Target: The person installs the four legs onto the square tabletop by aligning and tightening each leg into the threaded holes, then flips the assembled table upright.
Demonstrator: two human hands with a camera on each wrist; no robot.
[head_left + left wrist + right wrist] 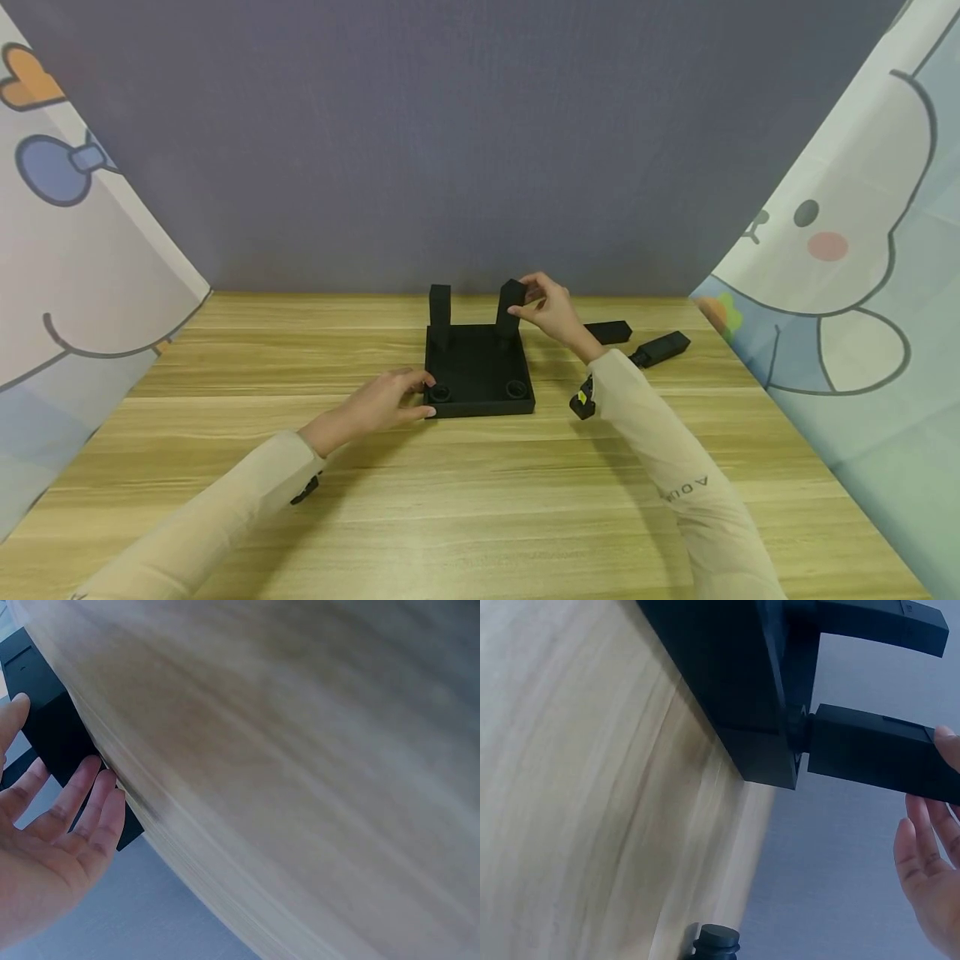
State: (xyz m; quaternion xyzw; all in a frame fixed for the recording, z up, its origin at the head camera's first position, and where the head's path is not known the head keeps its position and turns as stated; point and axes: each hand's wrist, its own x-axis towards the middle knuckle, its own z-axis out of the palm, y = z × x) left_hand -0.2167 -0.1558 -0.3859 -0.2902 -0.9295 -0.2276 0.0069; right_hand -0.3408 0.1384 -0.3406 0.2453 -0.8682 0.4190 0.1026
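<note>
A shallow black square base [480,404] with raised edges lies on the wooden table, round threaded sockets [517,389] showing at its near corners. My left hand [384,400] grips its near left corner, thumb at the front and fingers along the side wall. At the far right corner my right hand [551,312] pinches the upper part of a black square leg [877,754]. That leg tilts slightly outward, its round lower end at the corner socket; how far it is seated I cannot tell. Another black leg [440,308] stands upright at the far left corner.
Two loose black legs lie right of the base: one [613,332] partly behind my right wrist, one [663,348] with its threaded end toward me. A grey panel [450,150] borders the table's back, and printed cloths [847,250] hang at both sides.
</note>
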